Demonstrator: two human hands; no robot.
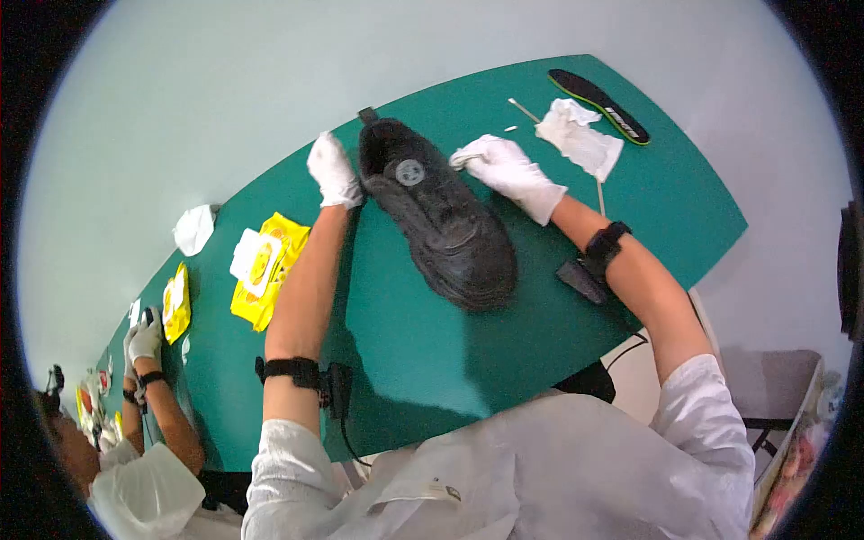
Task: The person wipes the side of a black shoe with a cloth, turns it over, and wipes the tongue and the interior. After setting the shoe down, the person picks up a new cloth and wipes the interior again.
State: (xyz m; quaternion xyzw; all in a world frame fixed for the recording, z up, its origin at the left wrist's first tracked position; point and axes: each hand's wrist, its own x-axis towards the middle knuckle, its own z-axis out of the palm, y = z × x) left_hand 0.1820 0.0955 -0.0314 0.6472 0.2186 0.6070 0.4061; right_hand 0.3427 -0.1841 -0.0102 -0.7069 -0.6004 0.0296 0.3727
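A black shoe [450, 225] lies on the green table in front of me, its heel and pull tab pointing away and its toe toward me. A round pale emblem shows inside its opening. My left hand [333, 171], in a white glove, is closed beside the heel, with nothing visible in it. On the shoe's other side, my right hand [513, 175], also gloved, has its fingers pinched together near the shoe's edge. Something whitish may be between its fingertips, but it blends with the glove. Wrist straps with small dark boxes sit on both forearms.
A crumpled white cloth [580, 139], a thin stick [524, 111] and a black insole with a green edge [601, 106] lie at the far right. Yellow wipe packs [270, 270] and a white crumpled piece [193, 229] lie leftward. A co-worker's gloved hands [144, 340] are further left.
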